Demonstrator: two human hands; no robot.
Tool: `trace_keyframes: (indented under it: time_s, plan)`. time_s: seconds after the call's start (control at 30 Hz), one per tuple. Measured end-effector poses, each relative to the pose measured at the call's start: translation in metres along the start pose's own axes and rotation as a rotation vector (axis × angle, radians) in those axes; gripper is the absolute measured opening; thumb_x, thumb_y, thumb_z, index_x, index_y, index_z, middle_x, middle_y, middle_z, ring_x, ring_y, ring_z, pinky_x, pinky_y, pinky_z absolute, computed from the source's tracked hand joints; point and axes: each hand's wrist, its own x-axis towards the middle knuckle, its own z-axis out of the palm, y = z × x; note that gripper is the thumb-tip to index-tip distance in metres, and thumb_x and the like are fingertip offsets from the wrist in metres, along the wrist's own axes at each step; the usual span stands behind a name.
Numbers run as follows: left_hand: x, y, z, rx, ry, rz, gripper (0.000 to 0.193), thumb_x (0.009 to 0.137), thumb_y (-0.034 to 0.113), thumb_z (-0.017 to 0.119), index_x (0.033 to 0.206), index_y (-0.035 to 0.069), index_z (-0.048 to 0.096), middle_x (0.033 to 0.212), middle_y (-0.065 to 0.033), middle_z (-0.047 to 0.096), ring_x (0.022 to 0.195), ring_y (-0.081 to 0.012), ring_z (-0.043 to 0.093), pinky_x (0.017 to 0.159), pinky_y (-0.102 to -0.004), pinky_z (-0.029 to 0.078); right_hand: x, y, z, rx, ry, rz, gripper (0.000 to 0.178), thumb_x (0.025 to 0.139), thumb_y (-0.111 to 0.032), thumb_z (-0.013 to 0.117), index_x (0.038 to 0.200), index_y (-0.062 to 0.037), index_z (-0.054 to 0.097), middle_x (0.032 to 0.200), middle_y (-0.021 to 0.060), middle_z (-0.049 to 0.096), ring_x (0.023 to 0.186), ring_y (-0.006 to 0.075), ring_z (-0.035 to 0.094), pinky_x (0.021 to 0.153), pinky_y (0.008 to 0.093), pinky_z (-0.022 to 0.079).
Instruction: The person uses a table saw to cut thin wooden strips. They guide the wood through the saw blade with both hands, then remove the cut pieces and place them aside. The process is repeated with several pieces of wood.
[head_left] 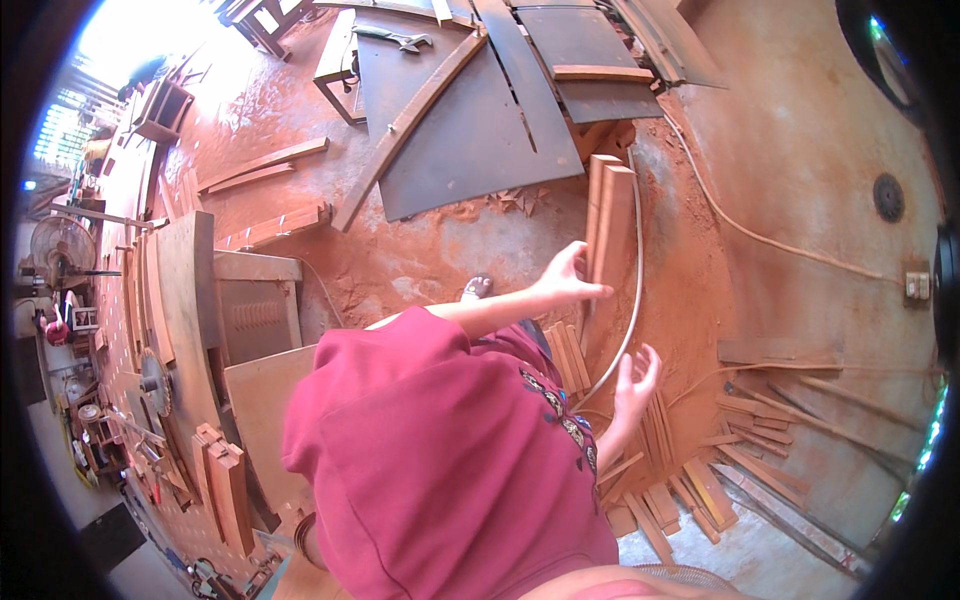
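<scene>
Wood planks (610, 225): reddish, long flat boards, stood on end as a small stack beside the saw surface (470, 120).
Left hand (568, 277): fingers curled round the planks' edge, gripping.
Right hand (636, 378): spread, fingers apart, touching nothing, just below the planks.
Floor (690, 270): coated in red sawdust.
Offcuts (690, 480): short flat strips scattered near the right hand.
Hose (634, 290): pale, curved, beside the planks.
</scene>
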Motion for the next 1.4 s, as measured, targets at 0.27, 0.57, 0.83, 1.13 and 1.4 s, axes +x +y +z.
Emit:
trace_keyframes:
  time_s: [0.27, 0.57, 0.83, 1.13, 1.4]
  plan:
    - [0.043, 0.038, -0.081, 0.042, -0.039, 0.110, 0.073, 0.072, 0.021, 0.092, 0.131, 0.004, 0.053, 0.118, -0.0059, 0.057, 0.109, -0.0170, 0.055, 0.093, -0.0377, 0.060, 0.085, -0.109, 0.133, -0.046, -0.460, -0.084, 0.053, 0.085, -0.018, 0.080, 0.130, 0.0001, 0.058, 0.117, 0.0152, 0.070, 0.108, 0.0248, 0.068, 0.092, 0.0393, 0.052]
    - [0.023, 0.081, -0.135, 0.082, 0.203, 0.177, 0.093, 0.073, 0.037, 0.092, 0.144, 0.001, 0.044, 0.128, -0.0136, 0.056, 0.113, -0.0232, 0.056, 0.100, -0.0404, 0.048, 0.101, -0.127, 0.197, 0.316, -0.576, -0.225, 0.043, 0.076, -0.008, 0.074, 0.117, 0.0008, 0.063, 0.097, 0.0143, 0.072, 0.090, 0.0253, 0.072, 0.079, 0.0393, 0.055]
    - [-0.027, 0.066, -0.260, 1.246, 0.795, -0.100, 0.109, 0.087, 0.072, 0.063, 0.154, -0.007, 0.030, 0.151, -0.0264, 0.042, 0.146, -0.0416, 0.035, 0.119, -0.0593, 0.027, 0.089, -0.123, 0.179, 0.527, -0.530, -0.117, 0.037, 0.079, -0.005, 0.074, 0.113, 0.0036, 0.064, 0.099, 0.0087, 0.071, 0.087, 0.0204, 0.069, 0.080, 0.0344, 0.056]
    - [-0.054, -0.053, -0.402, 1.469, 0.722, -0.299, 0.053, 0.098, 0.047, 0.063, 0.118, 0.000, 0.052, 0.106, -0.0199, 0.065, 0.095, -0.0380, 0.071, 0.075, -0.0472, 0.060, 0.041, -0.054, 0.121, 0.613, -0.238, 0.019, 0.053, 0.077, -0.005, 0.073, 0.127, 0.0070, 0.059, 0.119, 0.0140, 0.065, 0.107, 0.0271, 0.065, 0.094, 0.0381, 0.053]
    - [-0.058, -0.039, -0.400, 1.366, 0.703, -0.285, 0.051, 0.097, 0.045, 0.065, 0.116, -0.001, 0.053, 0.105, -0.0209, 0.065, 0.091, -0.0391, 0.073, 0.073, -0.0489, 0.061, 0.014, -0.014, 0.152, 0.680, 0.040, 0.286, 0.063, 0.072, -0.003, 0.071, 0.133, 0.0076, 0.057, 0.129, 0.0153, 0.061, 0.115, 0.0280, 0.061, 0.102, 0.0363, 0.048]
